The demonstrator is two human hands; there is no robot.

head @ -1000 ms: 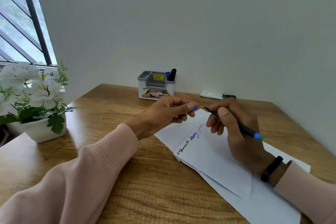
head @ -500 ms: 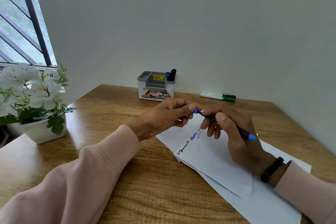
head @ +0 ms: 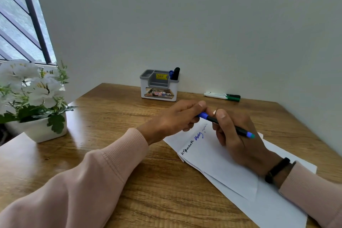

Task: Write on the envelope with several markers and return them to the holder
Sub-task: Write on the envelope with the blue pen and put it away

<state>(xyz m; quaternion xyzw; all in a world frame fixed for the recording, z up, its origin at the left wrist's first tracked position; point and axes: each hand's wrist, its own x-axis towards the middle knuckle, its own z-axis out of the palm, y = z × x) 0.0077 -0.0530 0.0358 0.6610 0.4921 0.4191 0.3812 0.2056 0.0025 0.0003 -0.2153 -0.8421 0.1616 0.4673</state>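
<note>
**Cap meets pen over the envelope**

Between the two hands, just above the far end of the envelope, sits the blue-capped pen. Right hand grips the black barrel, thumb on top, fingers curled under; the blue-green tail end sticks out past the knuckles toward the right. Left hand pinches the blue cap between thumb and curled fingers, cap sitting on the pen's front end. Can't tell if it's pushed fully home. The two thumbs are nearly touching.

Envelope lies flat on the desk under the right hand and wrist, long side running diagonally from the hands toward the near right edge. Handwriting shows along its far-left edge, below the left hand's fingers: a black word, then a blue word, then small faint marks nearest the pen. A second white sheet lies under the envelope.

Beyond the left hand, against the wall: grey-and-white holder, with a blue marker and a black marker standing in its right compartment. Other compartments look unfilled from here. Beyond the right hand, a green-capped marker lies flat on the desk, well apart from the holder.

Far left of the left arm: white pot with white flowers. Black band on the right wrist, pink sleeves on both arms.
</note>
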